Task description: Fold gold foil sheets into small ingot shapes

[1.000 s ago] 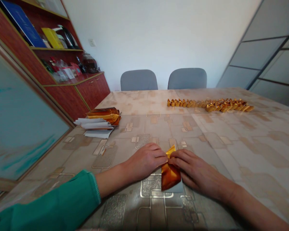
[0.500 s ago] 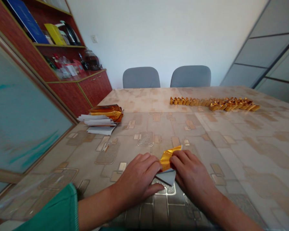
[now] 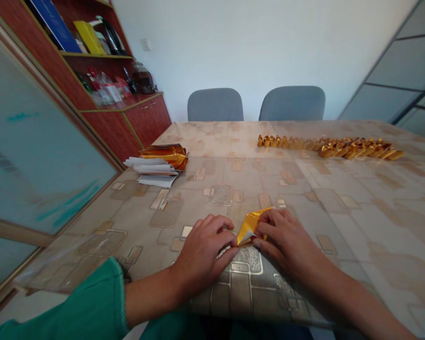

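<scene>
A folded piece of shiny gold foil [image 3: 251,225], a pointed wedge with a pale underside showing along one edge, is held just above the beige patterned table [image 3: 343,198], near the table's edge closest to the person. The right hand [image 3: 286,241] grips it from the right, with its fingers [image 3: 269,219] curled over the upper fold and clenched on the foil. The left hand [image 3: 205,259] lies just beside it, its fingers bent inward and its fingertips [image 3: 228,248] reaching the foil's lower tip; they seem to touch it, though the view is too crowded to tell whether they pinch it. A green sleeve [image 3: 74,302] covers the left arm up to the wrist. Towards the table's left edge, a stack of white paper sheets [image 3: 152,172] lies under a roll of orange-gold foil [image 3: 165,156]. Towards the table's far right end stretches a long row of small folded gold foil ingots [image 3: 326,148]. Two grey upholstered chairs [image 3: 215,105] stand beyond the table's far edge, and a reddish wooden cabinet [image 3: 127,125] stands past its far left corner.
</scene>
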{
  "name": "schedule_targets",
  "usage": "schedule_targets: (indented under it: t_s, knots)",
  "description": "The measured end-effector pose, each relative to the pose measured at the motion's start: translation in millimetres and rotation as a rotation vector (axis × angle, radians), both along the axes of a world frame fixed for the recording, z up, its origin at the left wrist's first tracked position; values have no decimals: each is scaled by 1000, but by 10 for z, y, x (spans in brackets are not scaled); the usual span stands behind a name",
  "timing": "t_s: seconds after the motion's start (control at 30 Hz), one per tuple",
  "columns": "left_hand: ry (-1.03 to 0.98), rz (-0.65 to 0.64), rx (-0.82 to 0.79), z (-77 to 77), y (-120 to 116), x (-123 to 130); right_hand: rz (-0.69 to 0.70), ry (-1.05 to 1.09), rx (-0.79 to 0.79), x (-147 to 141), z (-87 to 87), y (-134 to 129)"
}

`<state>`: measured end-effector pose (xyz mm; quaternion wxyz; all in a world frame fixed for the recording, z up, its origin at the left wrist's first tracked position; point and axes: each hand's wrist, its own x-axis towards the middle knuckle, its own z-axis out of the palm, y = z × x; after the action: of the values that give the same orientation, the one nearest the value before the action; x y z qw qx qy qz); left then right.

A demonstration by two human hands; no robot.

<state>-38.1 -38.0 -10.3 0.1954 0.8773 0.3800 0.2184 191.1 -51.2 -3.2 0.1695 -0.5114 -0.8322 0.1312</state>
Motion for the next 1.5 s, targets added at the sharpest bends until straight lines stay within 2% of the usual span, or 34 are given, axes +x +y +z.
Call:
schedule_targets:
  t_s: [0.4,0.8,1.1,1.2,1.33,1.5]
  knots:
    - [-60,90,-40,-48,46,81,-104,-21,86,-61,-113,42]
    - [4,62,27,-60,19,61,-136,-51,123,-122,-126,17]
    - [59,101,-13,-28,25,131,-162,-49,125,-132,-135,18]
    - [47,51,59,-36,26,147,-169,-48,119,-135,-134,23]
    - [99,-129,288,-38,22,157,-185,-90,108,-137,-138,36]
    - [188,-273,372,-52,-8,123,-186,-124,132,-113,-187,34]
